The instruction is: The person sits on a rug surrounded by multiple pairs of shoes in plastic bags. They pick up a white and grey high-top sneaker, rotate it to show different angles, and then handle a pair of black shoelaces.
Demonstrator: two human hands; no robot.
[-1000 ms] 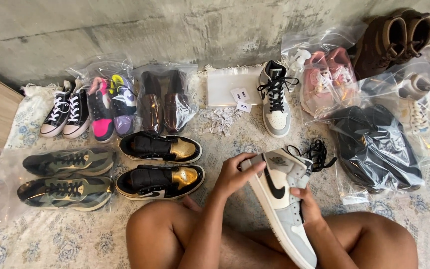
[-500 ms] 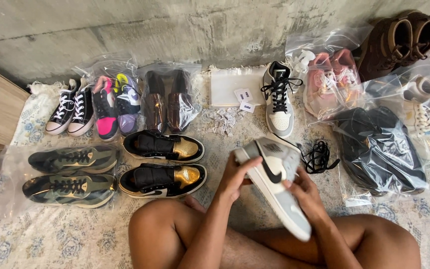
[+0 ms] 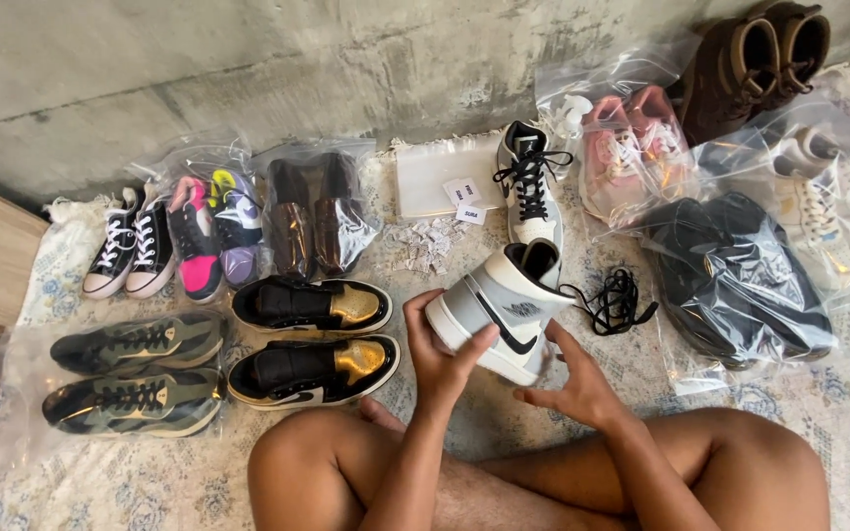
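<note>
A patterned cloth [image 3: 71,492] covered the floor up to a grey concrete wall [image 3: 248,69], and shoes lined nearly all of it. At the right edge lay the biggest bundle, dark shoes in a clear bag [image 3: 740,275], with brown boots [image 3: 750,59] against the wall above and pink shoes in a bag [image 3: 632,147] beside them. On the left, a bagged pair of olive sneakers [image 3: 130,379] reached the cloth's near-left edge; black and gold sneakers [image 3: 312,339] sat just beside them.

The only open room was a narrow strip between those pairs and the person's crossed legs. There the left hand [image 3: 440,359] gripped the toe end of a grey and white high-top sneaker [image 3: 504,305], fingers wrapped around it, holding it tilted above the cloth. The right hand [image 3: 573,388] hovered half open just beneath the sole, fingers spread. A loose black shoelace [image 3: 617,300] lay just right of the sneaker.
</note>
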